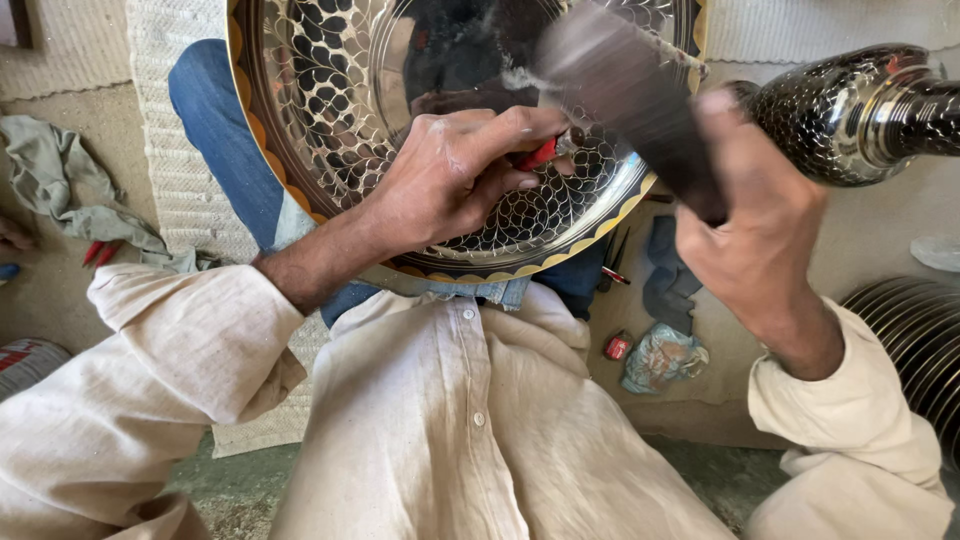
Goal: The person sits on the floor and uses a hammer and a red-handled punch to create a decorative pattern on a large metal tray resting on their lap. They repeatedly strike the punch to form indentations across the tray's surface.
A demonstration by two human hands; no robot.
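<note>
A large round metal tray (330, 120) with an engraved scale pattern and an orange rim rests on my lap. My left hand (450, 175) lies on the tray's face and pinches a small chisel with a red grip (538, 155), its tip set against the metal. My right hand (755, 230) is closed around the handle of a dark wooden mallet (625, 85), whose blurred head is just above the chisel's top.
A dark engraved vase (850, 110) lies on its side at the upper right. A stack of ribbed metal plates (915, 335) sits at the right edge. Cloth rags (60, 180), a small red tin (618, 347) and a crumpled cloth (662, 358) lie on the floor.
</note>
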